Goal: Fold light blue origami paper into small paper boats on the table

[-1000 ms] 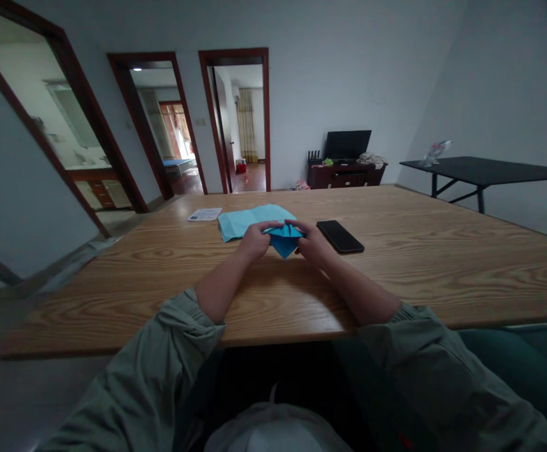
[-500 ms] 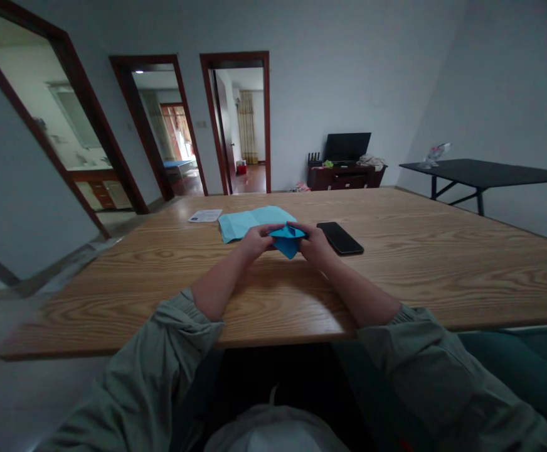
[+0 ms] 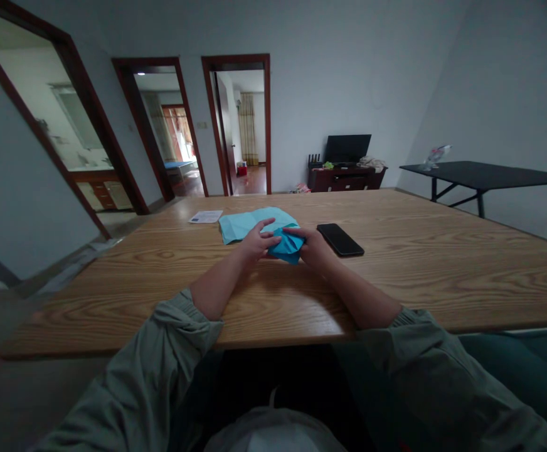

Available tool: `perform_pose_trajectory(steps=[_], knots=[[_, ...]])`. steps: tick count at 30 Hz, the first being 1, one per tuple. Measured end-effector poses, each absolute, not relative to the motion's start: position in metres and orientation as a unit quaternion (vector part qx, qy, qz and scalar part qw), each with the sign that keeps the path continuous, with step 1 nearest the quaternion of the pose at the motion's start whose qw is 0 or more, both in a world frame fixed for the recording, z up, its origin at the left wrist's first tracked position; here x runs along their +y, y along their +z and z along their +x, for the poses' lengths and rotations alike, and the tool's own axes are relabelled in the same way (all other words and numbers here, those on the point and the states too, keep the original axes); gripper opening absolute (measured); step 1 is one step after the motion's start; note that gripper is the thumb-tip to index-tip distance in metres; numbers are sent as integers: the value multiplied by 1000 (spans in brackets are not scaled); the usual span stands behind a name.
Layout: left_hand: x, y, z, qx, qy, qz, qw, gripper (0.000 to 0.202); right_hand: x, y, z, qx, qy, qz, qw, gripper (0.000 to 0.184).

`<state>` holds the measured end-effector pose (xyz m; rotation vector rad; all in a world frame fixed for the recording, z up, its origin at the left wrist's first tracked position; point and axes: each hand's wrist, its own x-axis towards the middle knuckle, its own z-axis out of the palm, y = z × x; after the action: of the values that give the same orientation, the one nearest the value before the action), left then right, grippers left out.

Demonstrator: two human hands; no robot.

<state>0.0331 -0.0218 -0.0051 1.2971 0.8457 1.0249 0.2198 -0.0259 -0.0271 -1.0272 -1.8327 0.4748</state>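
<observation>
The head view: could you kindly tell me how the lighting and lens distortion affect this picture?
In the head view, the light is dim and the corners dark; the wide lens bends the door frames and table, while the blue paper stays fairly sharp.

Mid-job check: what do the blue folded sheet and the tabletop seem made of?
The blue folded sheet looks like thin matte paper, holding sharp creases. The tabletop looks like satin-finished wood, possibly veneer, showing long flowing grain.
</observation>
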Motion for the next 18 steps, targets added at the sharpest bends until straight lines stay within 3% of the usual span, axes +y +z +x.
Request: perform_pose_trajectory(steps=[3,8,14,18], knots=[[-24,-5,33,363,395,558,633,79,-29,-25,219,-744,177,-418,490,49],[-21,-9,32,309,331,602,658,57,-32,-22,218,-750,168,-419,483,45],[-9,-12,19,343,342,621,616,64,-31,-18,221,-782,186,-414,427,54],[0,-15,11,378,363,642,559,64,-32,-16,224,-777,280,-386,411,53]])
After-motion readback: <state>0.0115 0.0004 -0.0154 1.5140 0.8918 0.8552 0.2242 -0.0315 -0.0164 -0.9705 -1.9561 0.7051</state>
